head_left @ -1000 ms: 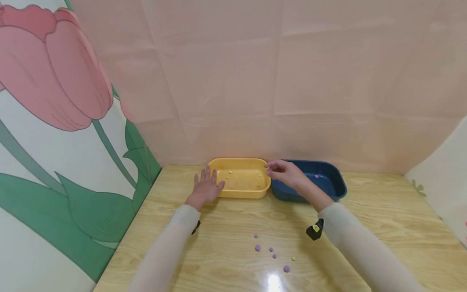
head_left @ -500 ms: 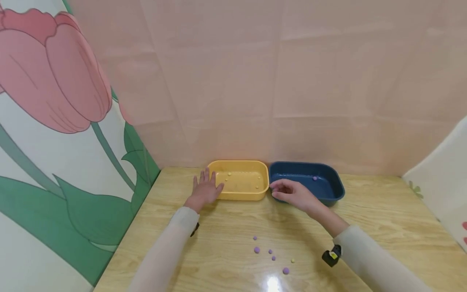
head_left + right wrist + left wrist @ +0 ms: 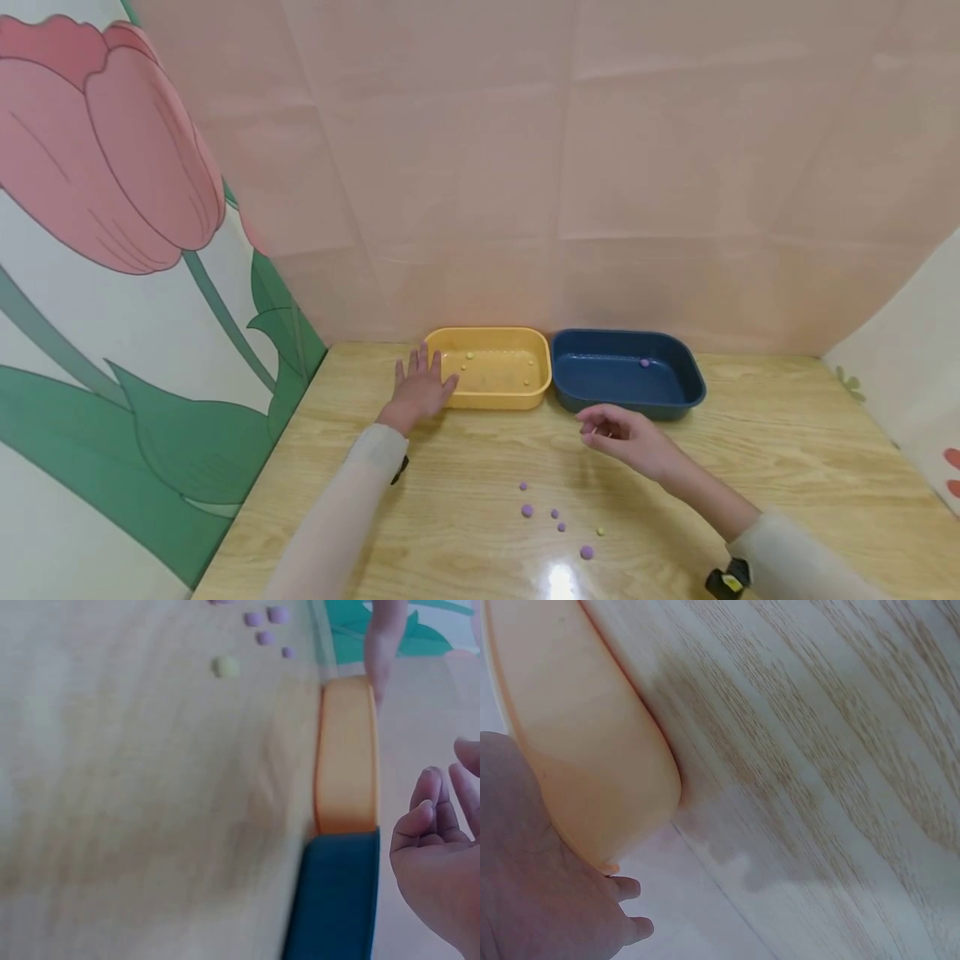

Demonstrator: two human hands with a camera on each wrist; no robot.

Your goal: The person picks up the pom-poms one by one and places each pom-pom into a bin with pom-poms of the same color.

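Observation:
My left hand (image 3: 420, 392) lies with spread, straight fingers over the left end of the yellow tray (image 3: 491, 402). The left wrist view shows that hand (image 3: 532, 870) against the tray's rim. In front of the blue tray (image 3: 667, 412) hovers my right hand (image 3: 630, 440), its fingers loosely bent; the right wrist view shows nothing between them. Several small yellow pieces (image 3: 470, 356) lie in the yellow tray, and one purple piece (image 3: 644, 363) in the blue one. Nearer on the table are several small round purple pieces (image 3: 527, 511) and one yellow-green piece (image 3: 600, 532).
Both trays stand side by side on the wood-grain table (image 3: 465, 533), close to the pink cloth backdrop (image 3: 570, 167). A wall with a tulip picture (image 3: 150, 158) borders the left side, and a white panel (image 3: 907, 375) the right.
My right hand has come back from above the meeting rims of the two trays, towards me and to the right, down in front of the blue tray. The left hand has stayed put.

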